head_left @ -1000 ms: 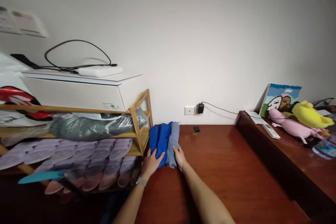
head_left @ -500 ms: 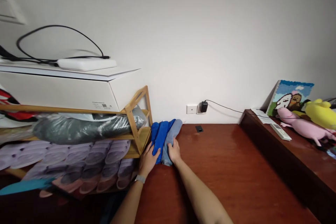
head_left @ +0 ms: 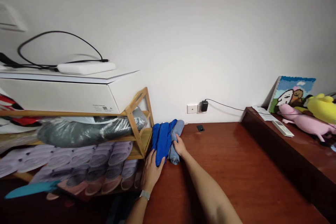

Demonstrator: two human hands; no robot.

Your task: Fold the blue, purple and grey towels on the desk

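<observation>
Several rolled blue garments (head_left: 163, 136) lie side by side on the reddish-brown desk, close to the wall and the shoe rack. A grey-blue rolled garment (head_left: 174, 155), perhaps denim, lies against their right side. My left hand (head_left: 152, 172) rests at the near end of the blue rolls, fingers spread and touching the cloth; a watch band is on its wrist. On the right, my right hand (head_left: 180, 147) has its fingers bent over the grey-blue roll, gripping its side. Part of that hand's grip is hidden behind the fingers.
A wooden shoe rack (head_left: 133, 120) holding purple slippers (head_left: 120, 152) and a white box (head_left: 65, 92) stands at the left. A black charger (head_left: 204, 105) is plugged into the wall. On the raised ledge at the right lie a remote (head_left: 282, 128) and a pink plush toy (head_left: 296, 117).
My left hand has drawn back toward the near end of the blue rolls. My right hand has moved slightly up along the grey-blue roll. The view has shifted a little.
</observation>
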